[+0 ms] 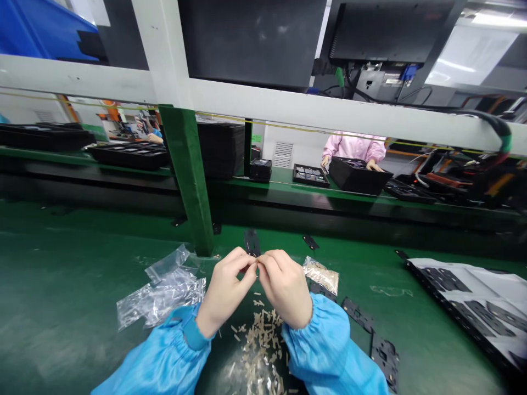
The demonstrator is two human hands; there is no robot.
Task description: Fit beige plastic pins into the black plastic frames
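- Work looks under way and unfinished: a heap of small tan strips (263, 334) lies loose on the green counter (61, 274), spread towards its near edge, and a clear packet (321, 274) just beyond the right hand (284, 285) holds more.
- How many black plates (357, 314) are done, I can't tell; several lie between that packet and the near right corner, others in a pale-lined tray (436, 299) along the right edge.
- Both hands are curled nearly closed, thumb against forefinger, their tips meeting. The left hand (228, 280) and its partner pinch something tiny between them (too small to name from here).
- A dark part (252, 242) shows just past those fingertips, midway between the counter's left and right edges; whether it's gripped or merely behind them, I can't say.
- Its long axis runs away from the person, the far end pointing to the far edge and leaning slightly left.
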